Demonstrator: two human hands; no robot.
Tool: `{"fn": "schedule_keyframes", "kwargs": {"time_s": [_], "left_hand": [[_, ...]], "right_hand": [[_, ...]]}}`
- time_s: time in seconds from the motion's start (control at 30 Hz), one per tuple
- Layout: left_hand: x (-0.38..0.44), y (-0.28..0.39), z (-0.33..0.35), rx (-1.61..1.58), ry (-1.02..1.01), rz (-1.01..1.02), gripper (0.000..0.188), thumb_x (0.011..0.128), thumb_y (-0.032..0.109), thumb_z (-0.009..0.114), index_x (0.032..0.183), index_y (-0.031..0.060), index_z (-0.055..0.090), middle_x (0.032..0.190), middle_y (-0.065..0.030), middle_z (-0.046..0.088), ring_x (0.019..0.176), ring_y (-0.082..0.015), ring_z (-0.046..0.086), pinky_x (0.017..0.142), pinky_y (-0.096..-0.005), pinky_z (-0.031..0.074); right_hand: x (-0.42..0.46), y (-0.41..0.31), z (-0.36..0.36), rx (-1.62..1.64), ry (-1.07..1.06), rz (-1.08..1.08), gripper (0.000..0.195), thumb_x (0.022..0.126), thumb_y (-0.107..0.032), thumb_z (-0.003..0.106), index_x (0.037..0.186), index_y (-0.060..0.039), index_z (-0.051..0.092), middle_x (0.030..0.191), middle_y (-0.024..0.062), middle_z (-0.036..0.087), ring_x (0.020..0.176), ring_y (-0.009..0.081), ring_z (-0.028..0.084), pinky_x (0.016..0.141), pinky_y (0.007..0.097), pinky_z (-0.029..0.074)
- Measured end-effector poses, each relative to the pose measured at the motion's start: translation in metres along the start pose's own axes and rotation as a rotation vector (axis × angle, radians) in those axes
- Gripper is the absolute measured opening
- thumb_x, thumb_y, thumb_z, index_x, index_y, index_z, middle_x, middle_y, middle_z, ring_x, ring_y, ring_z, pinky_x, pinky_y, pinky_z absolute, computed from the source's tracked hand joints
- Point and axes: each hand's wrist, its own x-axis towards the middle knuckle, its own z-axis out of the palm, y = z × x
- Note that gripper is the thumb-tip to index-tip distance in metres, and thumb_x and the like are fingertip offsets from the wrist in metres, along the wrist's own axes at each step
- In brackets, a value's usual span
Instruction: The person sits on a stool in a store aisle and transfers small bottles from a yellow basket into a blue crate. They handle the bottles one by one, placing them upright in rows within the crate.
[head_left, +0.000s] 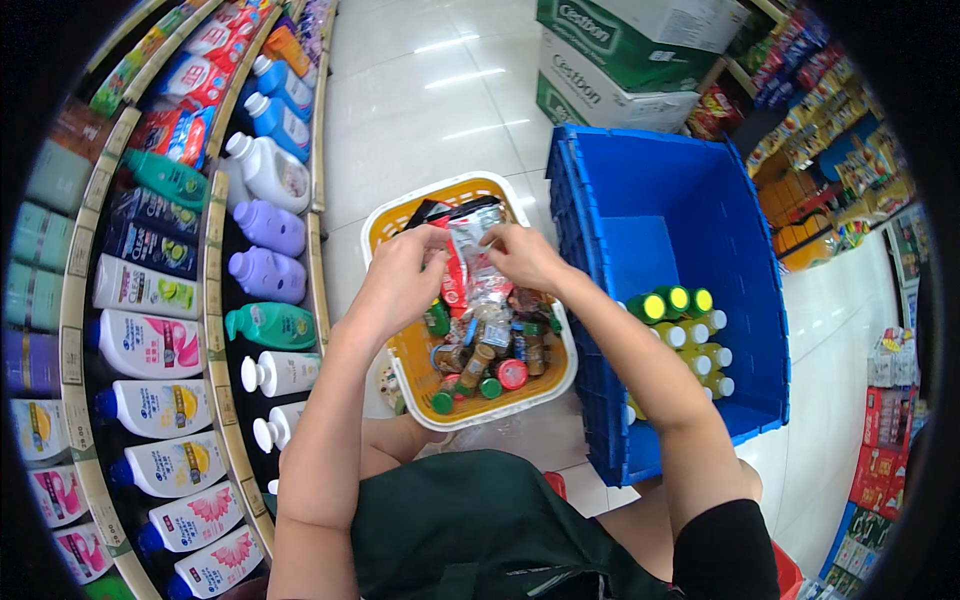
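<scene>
A yellow plastic basket with a white rim (566, 367) stands before me, holding jars and packets. Over its far half, my left hand (409, 274) is curled at the left edge of a red packet (453, 279); whether it grips it is unclear. From the right, my right hand (521, 255) pinches the side of a shiny silver packet (469, 229), which lies against the red one. Below the hands are small glass jars (476, 364) with brown contents, a red-lidded jar (512, 373) and a green-lidded jar (490, 388). Dark packets (427, 213) lie at the far rim.
Right of the basket stands a blue plastic crate (637, 247) with yellow bottles (697, 345) and green-capped bottles (675, 301). Cestbon cartons (600, 82) are stacked behind it. Shelves on the left carry shampoo bottles (154, 345) and purple bottles (270, 274). Snack packets (817, 142) hang at right.
</scene>
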Motion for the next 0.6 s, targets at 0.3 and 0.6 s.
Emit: {"fn": "schedule_keyframes", "kwargs": {"time_s": [0.3, 0.6], "left_hand": [[-0.030, -0.017, -0.047, -0.012, 0.070, -0.090, 0.030, 0.092, 0.010, 0.056, 0.119, -0.0030, 0.061, 0.114, -0.0184, 0.067, 0.102, -0.0273, 0.067, 0.086, -0.0377, 0.053], [-0.049, -0.041, -0.059, 0.020, 0.169, -0.007, 0.026, 0.090, 0.006, 0.059, 0.114, -0.0034, 0.061, 0.106, -0.0195, 0.067, 0.093, -0.0296, 0.068, 0.081, -0.0378, 0.052]], "right_hand": [[0.095, 0.041, 0.197, 0.130, 0.101, 0.125, 0.054, 0.074, -0.010, 0.068, 0.124, 0.0037, 0.053, 0.117, 0.0290, 0.062, 0.109, 0.0431, 0.060, 0.098, 0.0455, 0.047], [0.161, 0.032, 0.228, -0.071, -0.063, 0.340, 0.061, 0.070, -0.031, 0.077, 0.122, -0.0157, 0.050, 0.116, 0.0226, 0.063, 0.116, 0.0401, 0.055, 0.102, 0.0485, 0.042]]}}
